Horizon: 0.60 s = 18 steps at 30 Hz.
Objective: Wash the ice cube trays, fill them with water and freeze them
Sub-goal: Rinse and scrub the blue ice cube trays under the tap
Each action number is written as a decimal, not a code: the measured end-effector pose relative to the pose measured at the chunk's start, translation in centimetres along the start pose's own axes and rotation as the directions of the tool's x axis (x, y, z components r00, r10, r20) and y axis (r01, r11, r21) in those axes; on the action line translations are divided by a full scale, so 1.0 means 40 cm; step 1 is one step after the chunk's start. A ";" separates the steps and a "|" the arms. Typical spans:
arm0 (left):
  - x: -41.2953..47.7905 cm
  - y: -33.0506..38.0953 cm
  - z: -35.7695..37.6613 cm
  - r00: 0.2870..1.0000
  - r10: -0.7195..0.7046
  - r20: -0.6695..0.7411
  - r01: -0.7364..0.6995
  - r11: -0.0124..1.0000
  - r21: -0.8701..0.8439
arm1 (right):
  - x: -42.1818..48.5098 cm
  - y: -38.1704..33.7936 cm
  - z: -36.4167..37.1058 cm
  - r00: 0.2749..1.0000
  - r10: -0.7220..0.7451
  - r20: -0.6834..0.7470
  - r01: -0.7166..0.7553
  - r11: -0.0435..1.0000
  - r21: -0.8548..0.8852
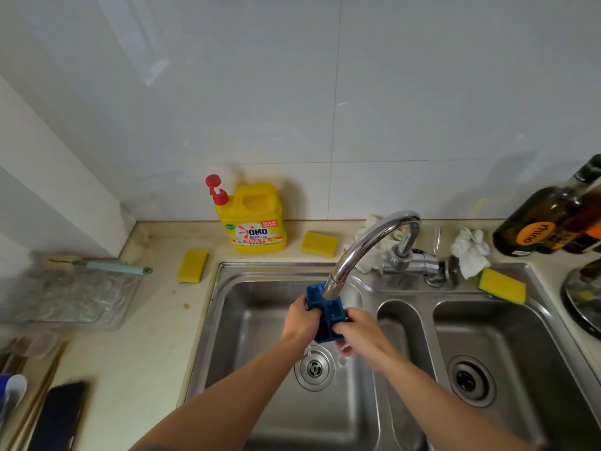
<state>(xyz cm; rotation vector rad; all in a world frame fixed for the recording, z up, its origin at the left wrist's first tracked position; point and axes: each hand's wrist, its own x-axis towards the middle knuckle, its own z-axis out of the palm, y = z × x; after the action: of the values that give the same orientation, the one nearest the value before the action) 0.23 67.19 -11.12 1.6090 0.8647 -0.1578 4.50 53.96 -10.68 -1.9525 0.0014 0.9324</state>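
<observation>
Head view: blue ice cube tray point(328, 315) under the faucet point(364, 247).
Left hand point(300, 317) and right hand point(356, 330) both grip it above the sink point(260, 288).

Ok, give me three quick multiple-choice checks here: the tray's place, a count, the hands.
1. Where is the blue ice cube tray?
A) on the counter by the detergent
B) under the faucet spout, over the left basin
C) lying in the right basin
2. How many yellow sponges are in view?
A) one
B) two
C) three
3. What are the left hand and right hand doing?
A) both grip the tray
B) only the left holds it
C) both hang empty
Answers: 1 B, the spout's tip sits above the tray; 2 C, one left of the basin, one behind it, one right of the faucet; 3 A, fingers of both curl round it.
</observation>
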 end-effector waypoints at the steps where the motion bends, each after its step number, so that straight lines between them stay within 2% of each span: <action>1: 0.002 -0.002 -0.007 1.000 -0.004 0.015 0.004 1.000 -0.018 | 0.004 -0.002 0.001 1.000 0.017 0.000 -0.016 0.998 0.062; 5: 0.001 -0.007 -0.020 0.995 0.006 0.100 -0.006 1.000 -0.005 | 0.010 -0.013 0.003 0.995 0.059 -0.084 -0.041 0.980 0.193; 11: 0.005 0.002 -0.006 0.984 0.029 0.176 -0.044 0.996 0.082 | 0.016 -0.027 0.012 0.989 -0.017 -0.148 -0.001 0.992 -0.122; 18: 0.012 0.006 -0.006 0.968 0.037 0.247 -0.070 0.989 0.128 | 0.027 -0.024 0.004 0.982 -0.074 -0.176 0.023 0.960 -0.280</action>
<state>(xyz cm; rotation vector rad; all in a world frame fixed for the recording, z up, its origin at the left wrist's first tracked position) 0.66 67.63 -11.13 1.6957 0.6303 -0.3754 5.53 55.00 -10.65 -2.2832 -0.0739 0.7462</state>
